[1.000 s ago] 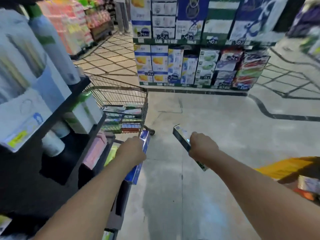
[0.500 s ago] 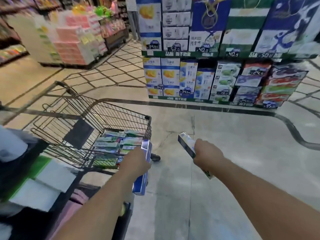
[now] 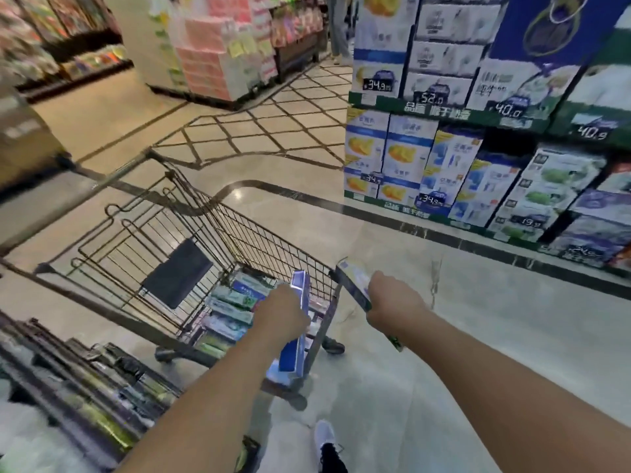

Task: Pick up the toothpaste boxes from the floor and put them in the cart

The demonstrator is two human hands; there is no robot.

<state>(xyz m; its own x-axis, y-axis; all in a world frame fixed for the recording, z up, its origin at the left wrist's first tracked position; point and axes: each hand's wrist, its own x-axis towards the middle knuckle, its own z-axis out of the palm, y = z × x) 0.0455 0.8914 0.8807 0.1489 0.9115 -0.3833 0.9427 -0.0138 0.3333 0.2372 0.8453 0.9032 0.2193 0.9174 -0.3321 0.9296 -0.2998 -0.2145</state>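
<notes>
Two toothpaste boxes, a blue one gripped by the left hand and a paler one by the right hand, have advanced from beside the cart to its near rim, suggesting release is imminent.

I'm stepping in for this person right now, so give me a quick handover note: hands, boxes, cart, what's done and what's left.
Left hand grips a blue toothpaste box over the cart's near corner.
Right hand grips a second box just outside the cart's rim, right of it.
The cart already holds a stack of toothpaste boxes.
Left: lower both held boxes into the cart. The floor in view shows no more boxes; check behind you.
</notes>
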